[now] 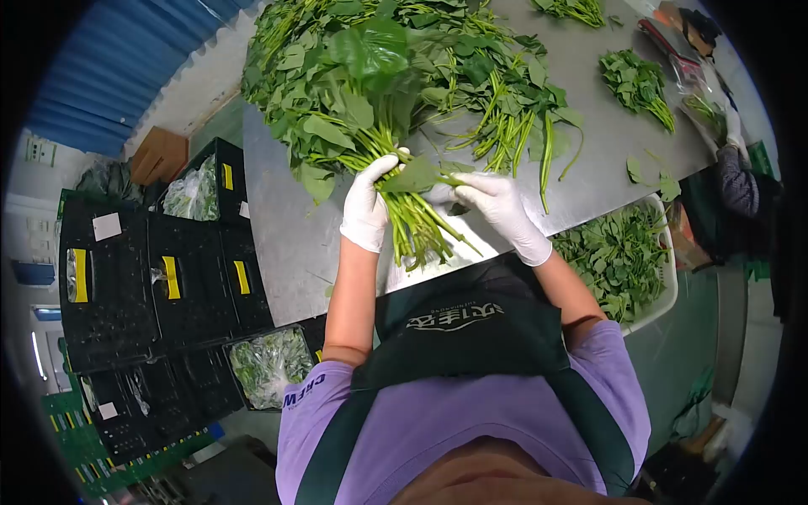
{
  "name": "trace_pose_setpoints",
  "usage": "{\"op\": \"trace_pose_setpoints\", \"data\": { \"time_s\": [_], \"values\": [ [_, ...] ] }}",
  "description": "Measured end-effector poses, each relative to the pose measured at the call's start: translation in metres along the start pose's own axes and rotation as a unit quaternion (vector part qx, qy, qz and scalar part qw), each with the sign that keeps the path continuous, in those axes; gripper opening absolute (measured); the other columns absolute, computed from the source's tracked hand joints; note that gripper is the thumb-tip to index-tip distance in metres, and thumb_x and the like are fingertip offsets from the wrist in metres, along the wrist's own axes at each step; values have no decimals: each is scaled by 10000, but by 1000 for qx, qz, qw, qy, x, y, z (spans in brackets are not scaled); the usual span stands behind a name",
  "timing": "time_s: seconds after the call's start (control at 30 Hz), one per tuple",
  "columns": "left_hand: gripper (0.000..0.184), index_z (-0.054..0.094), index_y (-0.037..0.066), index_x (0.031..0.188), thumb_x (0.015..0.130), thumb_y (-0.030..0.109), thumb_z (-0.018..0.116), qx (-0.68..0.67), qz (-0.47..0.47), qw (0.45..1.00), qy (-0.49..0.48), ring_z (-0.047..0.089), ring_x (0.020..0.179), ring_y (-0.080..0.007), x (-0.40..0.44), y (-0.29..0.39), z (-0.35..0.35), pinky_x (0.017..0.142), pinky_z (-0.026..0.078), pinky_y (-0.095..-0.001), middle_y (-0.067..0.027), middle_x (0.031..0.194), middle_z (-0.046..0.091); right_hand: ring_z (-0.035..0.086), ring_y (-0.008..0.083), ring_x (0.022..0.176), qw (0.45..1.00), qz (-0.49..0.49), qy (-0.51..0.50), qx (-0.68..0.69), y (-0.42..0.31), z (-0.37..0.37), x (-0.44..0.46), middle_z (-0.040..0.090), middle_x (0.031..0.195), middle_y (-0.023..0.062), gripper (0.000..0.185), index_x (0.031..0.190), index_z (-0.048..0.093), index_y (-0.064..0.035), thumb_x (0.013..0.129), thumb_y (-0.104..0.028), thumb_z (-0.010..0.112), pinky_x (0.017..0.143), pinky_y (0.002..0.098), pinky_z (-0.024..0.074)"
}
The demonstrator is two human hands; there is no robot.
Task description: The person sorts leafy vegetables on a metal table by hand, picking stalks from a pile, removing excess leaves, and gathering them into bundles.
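Note:
My left hand (pixel 364 204), in a white glove, is wrapped round a bunch of leafy green stems (pixel 411 225). The bunch's leaves fan out away from me and its cut ends point towards my apron. My right hand (pixel 498 204), also gloved, pinches a leafy stem (pixel 414 176) beside the bunch; its leaf lies across the bunched stems. Beyond both hands a large heap of the same greens (pixel 290 63) covers the far left of the metal table (pixel 282 244). More loose stems (pixel 515 139) lie just past my right hand.
A white basket (pixel 671 286) of leaves stands by the table's right edge. A separate bunch (pixel 635 84) lies at the table's right. Black crates (pixel 109 286) are stacked at left, some with bagged greens (pixel 271 366). A co-worker's gloved hand (pixel 732 126) holds a bag at far right.

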State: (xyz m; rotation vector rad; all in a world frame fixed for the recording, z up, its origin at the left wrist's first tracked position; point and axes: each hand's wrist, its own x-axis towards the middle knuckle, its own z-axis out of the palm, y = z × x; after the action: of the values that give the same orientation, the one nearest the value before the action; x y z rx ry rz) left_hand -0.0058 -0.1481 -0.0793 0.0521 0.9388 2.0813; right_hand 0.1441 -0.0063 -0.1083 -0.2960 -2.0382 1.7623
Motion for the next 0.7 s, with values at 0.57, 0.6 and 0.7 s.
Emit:
{"op": "trace_pose_setpoints", "data": {
  "time_s": [0.57,0.6,0.7],
  "values": [
    [399,474,4,1137,756,71,573,-196,-109,959,-173,488,684,-101,12,4,-12,666,424,-250,-10,866,560,599,133,685,970,125,-1,207,-42,-44,-5,625,802,81,279,1065,567,60,884,-146,514,579,251,511],
    [402,472,2,1139,755,68,571,-184,-118,958,-186,487,684,-101,11,0,-10,664,423,-250,-12,869,561,566,72,684,966,134,-53,216,-34,-34,0,652,828,44,269,1020,623,5,876,-173,483,615,151,366],
    [403,465,14,1151,763,68,558,-189,-143,955,-176,486,699,-105,8,-8,-9,657,447,-268,-20,885,561,523,48,629,974,125,-156,108,-36,-8,18,644,778,33,209,914,658,0,854,-152,528,560,182,392]
  ]
}}
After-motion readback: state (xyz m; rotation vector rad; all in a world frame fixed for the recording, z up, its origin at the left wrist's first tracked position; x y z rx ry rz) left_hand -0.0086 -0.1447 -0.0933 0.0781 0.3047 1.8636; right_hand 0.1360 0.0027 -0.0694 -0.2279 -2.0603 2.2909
